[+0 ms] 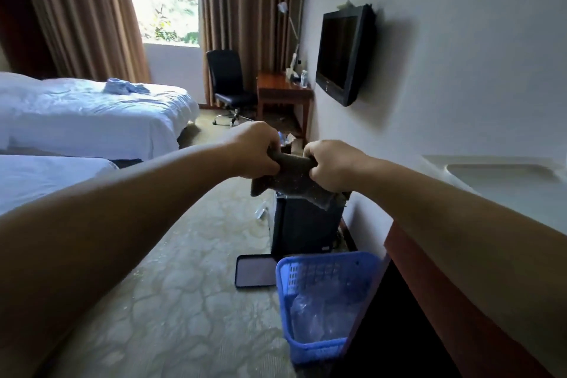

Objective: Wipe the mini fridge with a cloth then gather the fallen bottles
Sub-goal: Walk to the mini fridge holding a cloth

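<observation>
Basket: Closest to us, a blue plastic basket [325, 267] stands on the carpet against the dark cabinet on our right. The clear plastic inside is probably bottles, though the blur keeps us from being sure.
Phone: A dark phone [256, 270] lies flat on the carpet, just beside the basket's far left corner.
Mini fridge: The black mini fridge [302, 230] stands against the wall just beyond the basket, directly below our hands.
Cloth: A dark brownish cloth [291, 175] is stretched between both hands above the fridge top. We cannot tell whether its hanging edge touches the top.
Left hand: Our left hand [257, 150] is clenched round the cloth's left end.
Right hand: Our right hand [333, 166] grips the right end the same way.
Step in hand: We judge that we are readying the cloth and that wiping has barely begun. We should fold it into a flat pad, press it down with one palm and start on the top. Overlapping strokes then take us down the door and sides.
Fallen bottles: A small shiny thing [260, 212] lies on the carpet just left of the fridge. More clear plastic [283, 138] shows beyond our hands.
Desk: A water bottle [303, 78] stands on the wooden desk [276, 86] by the wall.
Writing: We read none. The mark on the television [340, 52] frame is too small.
</observation>
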